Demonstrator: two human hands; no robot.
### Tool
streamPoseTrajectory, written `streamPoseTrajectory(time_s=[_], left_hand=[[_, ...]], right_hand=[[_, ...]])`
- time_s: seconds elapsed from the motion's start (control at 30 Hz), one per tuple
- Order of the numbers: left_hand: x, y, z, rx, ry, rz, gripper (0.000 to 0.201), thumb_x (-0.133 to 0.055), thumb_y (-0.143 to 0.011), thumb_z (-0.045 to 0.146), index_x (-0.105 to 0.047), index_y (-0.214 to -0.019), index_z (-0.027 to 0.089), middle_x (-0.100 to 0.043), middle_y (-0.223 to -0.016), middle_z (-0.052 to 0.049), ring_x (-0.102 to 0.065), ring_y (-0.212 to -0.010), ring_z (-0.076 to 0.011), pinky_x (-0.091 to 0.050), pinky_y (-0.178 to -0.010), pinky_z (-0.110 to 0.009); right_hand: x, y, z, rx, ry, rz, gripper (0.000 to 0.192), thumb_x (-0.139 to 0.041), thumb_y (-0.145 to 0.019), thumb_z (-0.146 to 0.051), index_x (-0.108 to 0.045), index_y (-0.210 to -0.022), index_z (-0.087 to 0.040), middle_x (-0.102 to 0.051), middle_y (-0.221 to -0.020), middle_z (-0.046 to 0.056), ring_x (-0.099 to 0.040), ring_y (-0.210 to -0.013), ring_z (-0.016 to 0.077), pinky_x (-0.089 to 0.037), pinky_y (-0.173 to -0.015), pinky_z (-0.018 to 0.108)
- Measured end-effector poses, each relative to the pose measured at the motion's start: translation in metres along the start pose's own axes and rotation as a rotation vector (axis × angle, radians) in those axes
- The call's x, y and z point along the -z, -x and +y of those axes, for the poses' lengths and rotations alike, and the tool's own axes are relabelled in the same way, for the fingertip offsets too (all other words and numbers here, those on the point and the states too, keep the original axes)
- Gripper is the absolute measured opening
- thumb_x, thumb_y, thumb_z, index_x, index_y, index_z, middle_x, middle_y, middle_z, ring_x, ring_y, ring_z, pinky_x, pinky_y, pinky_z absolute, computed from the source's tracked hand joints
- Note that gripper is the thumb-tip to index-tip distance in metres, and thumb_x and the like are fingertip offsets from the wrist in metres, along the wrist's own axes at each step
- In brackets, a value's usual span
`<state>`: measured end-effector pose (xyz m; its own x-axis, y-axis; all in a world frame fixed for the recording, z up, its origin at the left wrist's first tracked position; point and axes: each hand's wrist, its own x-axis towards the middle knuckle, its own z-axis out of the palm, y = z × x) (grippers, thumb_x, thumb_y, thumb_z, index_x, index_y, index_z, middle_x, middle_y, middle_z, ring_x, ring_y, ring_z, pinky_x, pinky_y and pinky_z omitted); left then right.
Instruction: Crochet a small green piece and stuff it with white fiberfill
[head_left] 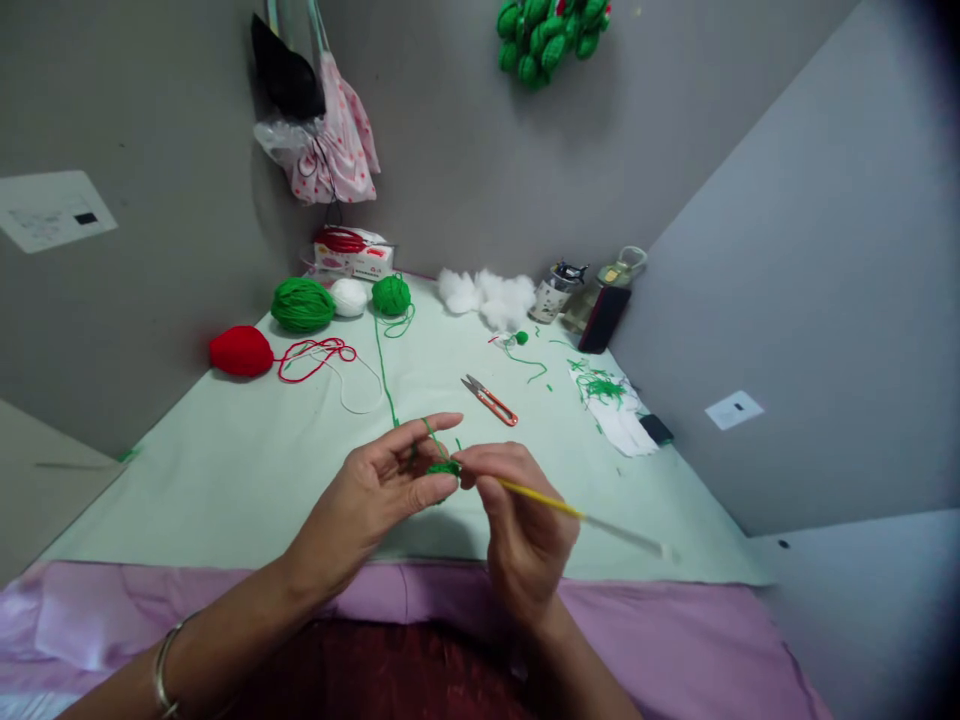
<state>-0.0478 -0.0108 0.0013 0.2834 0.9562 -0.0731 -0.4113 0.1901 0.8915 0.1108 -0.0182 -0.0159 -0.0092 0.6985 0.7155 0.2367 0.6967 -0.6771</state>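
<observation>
My left hand (390, 475) pinches a small green crochet piece (444, 468) between thumb and fingers. A strand of green yarn (383, 370) runs over its raised index finger and back to a green yarn ball (391, 295). In my right hand (521, 515) is a crochet hook (551, 500) with a yellow grip, its rear end pointing right and blurred. The hook's tip meets the green piece, partly hidden by my fingers. Beyond both hands lie orange-handled thread snips (491, 400).
Left on the table (225, 480) are a red yarn ball (241, 352), a larger green ball (302, 305) and a white ball (349, 297). White stuffing (487, 295), a pen cup (553, 293), a phone (604, 320) and green scraps on paper (611, 400) sit back right.
</observation>
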Motion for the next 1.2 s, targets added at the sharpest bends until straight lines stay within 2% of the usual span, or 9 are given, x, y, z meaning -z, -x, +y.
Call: streamPoseTrajectory(time_s=[0.1, 0.17, 0.27, 0.33, 0.4, 0.53, 0.73, 0.97, 1.2], left_hand=[[-0.001, -0.001, 0.000, 0.057, 0.123, -0.002, 0.051, -0.088, -0.080, 0.029, -0.076, -0.130, 0.028, -0.069, -0.096, -0.002, -0.061, -0.096, -0.0181, -0.049, -0.091, -0.029], [-0.001, -0.002, 0.003, 0.166, 0.236, -0.066, 0.045, -0.087, -0.081, 0.031, -0.079, -0.124, 0.024, -0.070, -0.099, -0.005, -0.060, -0.094, -0.0174, -0.050, -0.088, -0.028], [0.000, -0.003, 0.008, 0.228, 0.339, -0.092, 0.034, -0.083, -0.082, 0.026, -0.083, -0.116, 0.019, -0.067, -0.097, -0.004, -0.057, -0.087, -0.0146, -0.051, -0.084, -0.026], [0.000, -0.002, 0.009, 0.185, 0.332, -0.086, 0.035, -0.082, -0.084, 0.024, -0.082, -0.119, 0.022, -0.065, -0.092, -0.002, -0.055, -0.085, -0.0132, -0.049, -0.084, -0.025], [0.000, -0.001, 0.007, 0.145, 0.261, -0.117, 0.042, -0.083, -0.084, 0.025, -0.079, -0.126, 0.026, -0.067, -0.093, -0.001, -0.057, -0.090, -0.0144, -0.047, -0.088, -0.025], [0.003, 0.001, 0.002, 0.067, 0.060, -0.151, 0.042, -0.076, -0.092, 0.033, -0.074, -0.134, 0.032, -0.073, -0.106, -0.003, -0.060, -0.102, -0.0190, -0.043, -0.094, -0.029], [0.013, 0.000, 0.010, 0.054, -0.034, -0.275, 0.049, -0.076, -0.093, 0.033, -0.068, -0.141, 0.033, -0.066, -0.105, -0.002, -0.060, -0.108, -0.0217, -0.042, -0.101, -0.034], [0.012, 0.001, 0.011, 0.047, -0.093, -0.208, 0.052, -0.081, -0.087, 0.029, -0.070, -0.138, 0.031, -0.057, -0.096, -0.001, -0.055, -0.086, -0.0150, -0.048, -0.077, -0.026], [0.013, 0.000, 0.008, -0.011, -0.145, -0.195, 0.047, -0.078, -0.089, 0.021, -0.073, -0.134, 0.032, -0.060, -0.094, 0.000, -0.056, -0.084, -0.0130, -0.049, -0.076, -0.023]], right_hand=[[0.001, 0.007, 0.002, 0.221, 0.285, -0.032, 0.043, -0.066, -0.096, -0.011, -0.072, -0.131, -0.036, -0.077, -0.115, 0.007, -0.072, -0.100, 0.0232, -0.062, -0.080, 0.039], [0.003, 0.006, 0.003, 0.253, 0.289, -0.029, 0.043, -0.066, -0.096, -0.011, -0.072, -0.131, -0.036, -0.077, -0.113, 0.007, -0.072, -0.100, 0.0231, -0.061, -0.079, 0.039], [0.006, -0.001, 0.000, 0.012, -0.039, 0.070, 0.027, -0.060, -0.101, -0.015, -0.078, -0.114, -0.031, -0.075, -0.094, 0.004, -0.069, -0.082, 0.0181, -0.059, -0.071, 0.034], [0.006, -0.006, -0.002, -0.167, -0.289, 0.131, 0.021, -0.059, -0.103, -0.021, -0.078, -0.102, -0.029, -0.072, -0.085, 0.001, -0.064, -0.069, 0.0147, -0.056, -0.064, 0.030], [0.003, -0.008, -0.003, -0.252, -0.412, 0.120, 0.019, -0.061, -0.102, -0.025, -0.079, -0.097, -0.028, -0.072, -0.085, 0.001, -0.064, -0.069, 0.0141, -0.055, -0.063, 0.029], [0.000, -0.006, 0.000, -0.289, -0.344, 0.082, 0.015, -0.066, -0.100, -0.024, -0.081, -0.098, -0.028, -0.076, -0.092, 0.003, -0.069, -0.086, 0.0165, -0.057, -0.075, 0.029], [0.003, -0.010, 0.003, -0.444, -0.616, 0.077, 0.012, -0.071, -0.097, -0.030, -0.082, -0.093, -0.026, -0.073, -0.082, 0.000, -0.065, -0.069, 0.0112, -0.055, -0.064, 0.023], [0.007, -0.013, -0.006, -0.521, -0.718, 0.033, 0.018, -0.068, -0.099, -0.034, -0.080, -0.091, -0.023, -0.078, -0.085, 0.002, -0.066, -0.061, 0.0090, -0.055, -0.059, 0.021], [0.013, -0.012, -0.003, -0.460, -0.657, -0.009, 0.020, -0.062, -0.104, -0.032, -0.077, -0.094, -0.023, -0.080, -0.088, 0.002, -0.070, -0.065, 0.0097, -0.058, -0.064, 0.023]])
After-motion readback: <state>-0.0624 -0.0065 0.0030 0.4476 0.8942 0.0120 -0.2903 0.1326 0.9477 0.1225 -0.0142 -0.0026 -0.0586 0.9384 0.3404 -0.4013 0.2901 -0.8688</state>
